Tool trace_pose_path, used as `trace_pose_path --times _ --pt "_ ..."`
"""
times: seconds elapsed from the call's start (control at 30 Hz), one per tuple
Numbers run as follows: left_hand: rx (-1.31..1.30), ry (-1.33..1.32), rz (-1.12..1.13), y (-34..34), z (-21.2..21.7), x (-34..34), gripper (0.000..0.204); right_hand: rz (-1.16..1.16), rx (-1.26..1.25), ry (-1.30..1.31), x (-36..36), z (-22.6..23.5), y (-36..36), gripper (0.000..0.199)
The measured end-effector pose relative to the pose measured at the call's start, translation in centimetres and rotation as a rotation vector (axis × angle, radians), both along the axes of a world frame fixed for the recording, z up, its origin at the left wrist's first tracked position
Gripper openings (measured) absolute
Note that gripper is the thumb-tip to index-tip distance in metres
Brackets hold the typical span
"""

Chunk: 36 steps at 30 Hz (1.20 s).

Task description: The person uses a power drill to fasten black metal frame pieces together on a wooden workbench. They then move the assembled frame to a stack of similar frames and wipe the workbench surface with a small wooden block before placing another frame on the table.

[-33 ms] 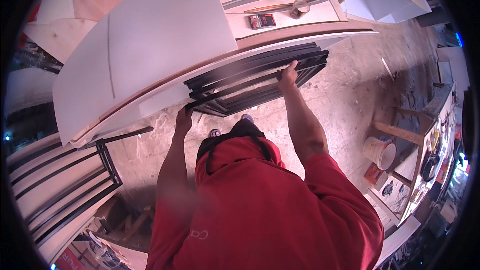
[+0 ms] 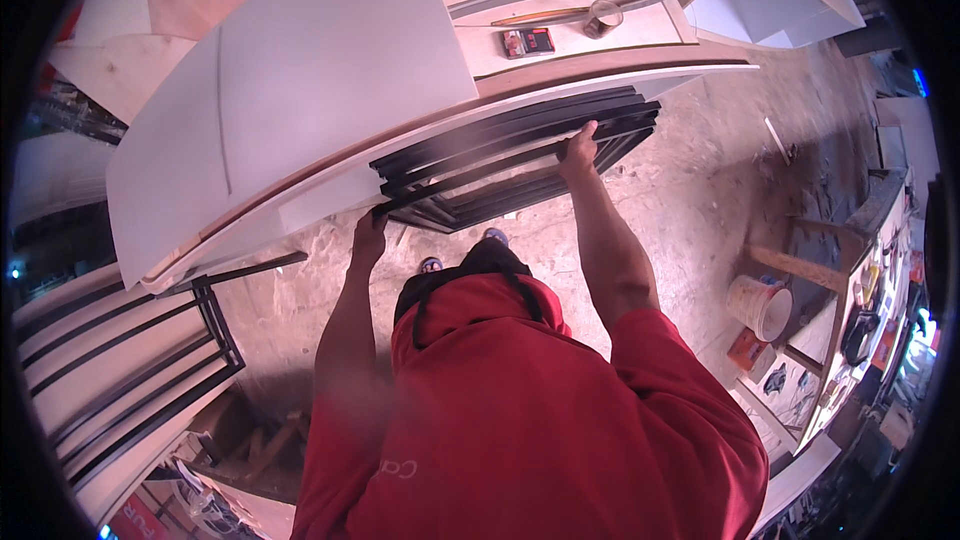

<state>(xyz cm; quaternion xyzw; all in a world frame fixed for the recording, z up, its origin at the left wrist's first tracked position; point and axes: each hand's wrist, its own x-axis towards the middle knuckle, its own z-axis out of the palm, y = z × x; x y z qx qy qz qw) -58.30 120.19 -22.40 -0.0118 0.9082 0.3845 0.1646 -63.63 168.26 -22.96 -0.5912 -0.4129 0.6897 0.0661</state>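
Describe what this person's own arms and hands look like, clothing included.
The left hand and right hand are bare, with no gloves or wristwear visible. The right sleeve is red and creased, leaving the right forearm uncovered; the left sleeve is red too, its hem blurred.

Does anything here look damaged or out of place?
A thin white strip lies loose on the floor at right, like a stray offcut. A dark line marks the white panel; scratch or seam, I can't tell. The held black frame shows no obvious damage.
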Motion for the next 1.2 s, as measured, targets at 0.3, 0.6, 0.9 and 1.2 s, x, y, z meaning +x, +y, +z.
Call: trace_pose_path --times 0.3,0.6,0.9,1.2 --pt "0.016 -0.116 0.067 0.3 -1.2 -1.4 0.039 0.118 0.118 0.08 0.2 -2.6 2.2 0.09" --pt "0.374 -0.28 0.125 -0.5 7.3 3.6 0.061 0.406 0.424 -0.066 13.7 -14.4 6.7 0.098" --pt "1.584 0.372 -0.524 -14.2 38.8 11.9 0.096 0.805 0.261 -0.729 36.7 -15.9 -8.7 0.094" --pt "1.294 0.976 0.624 -23.8 53.0 23.3 0.021 1.392 0.146 -0.5 24.1 -10.8 -28.3 0.093"
